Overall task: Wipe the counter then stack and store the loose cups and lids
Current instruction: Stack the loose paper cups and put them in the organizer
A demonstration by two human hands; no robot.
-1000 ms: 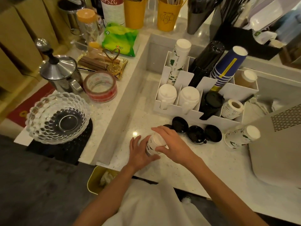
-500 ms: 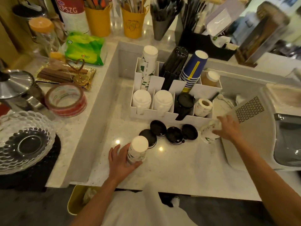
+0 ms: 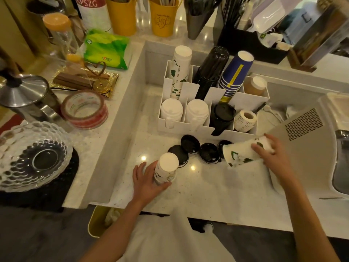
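While my left hand (image 3: 149, 181) had its fingers (image 3: 138, 170) wrapped round the upside-down cup (image 3: 167, 168) standing on the table (image 3: 217, 186), my right hand (image 3: 273, 157) was gripping a second cup (image 3: 239, 153), tipped sideways right by the loose black lids (image 3: 190, 143) in front of the white organizer (image 3: 207, 128).

Loose white top (image 3: 170, 241), both forearms (image 3: 309, 220) bare.

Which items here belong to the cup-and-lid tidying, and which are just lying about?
Job: upturned cup in left hand; tilted cup in right hand; loose black lids; white organizer.
Lying about: tape roll; glass bowl; green packet; steel pot.
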